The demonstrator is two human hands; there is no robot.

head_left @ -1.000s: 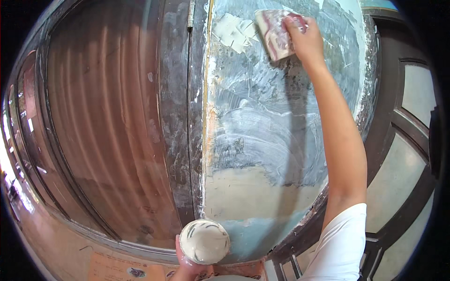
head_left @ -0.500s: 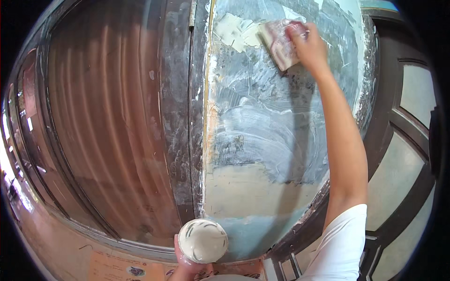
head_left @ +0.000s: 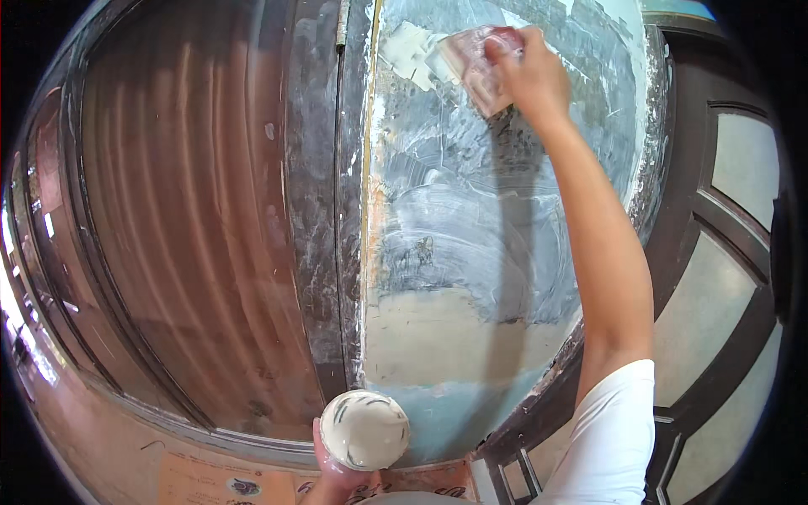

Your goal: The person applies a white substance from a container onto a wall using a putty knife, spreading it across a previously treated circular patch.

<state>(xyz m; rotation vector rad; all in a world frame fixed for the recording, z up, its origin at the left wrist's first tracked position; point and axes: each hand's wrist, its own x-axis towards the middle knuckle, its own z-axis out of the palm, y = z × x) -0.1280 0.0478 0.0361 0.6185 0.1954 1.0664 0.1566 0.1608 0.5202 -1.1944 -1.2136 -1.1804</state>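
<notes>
My right hand (head_left: 539,77) is wrapped round a flat, wide putty spreader (head_left: 481,71), reddish and smeared with white paste. Its left edge lies at the wall panel (head_left: 454,202), beside a thick cream patch of paste (head_left: 410,52). Grey and white smears cover much of the panel, with a beige band and a pale blue strip lower down. Low in the middle, my left hand (head_left: 337,473) holds up a round tub of off-white paste (head_left: 364,431), its surface marked by dark curved streaks. Most of the left fingers are hidden beneath the tub.
A dark wooden frame with a hinge (head_left: 342,25) borders the panel on the left, next to brown curtained glass (head_left: 185,227). To the right stands a dark door with pale panes (head_left: 707,295). An orange printed sheet (head_left: 210,481) lies along the bottom.
My right hand and the spreader have shifted left and slightly up across the panel. The left hand and the tub stay nearly where they were.
</notes>
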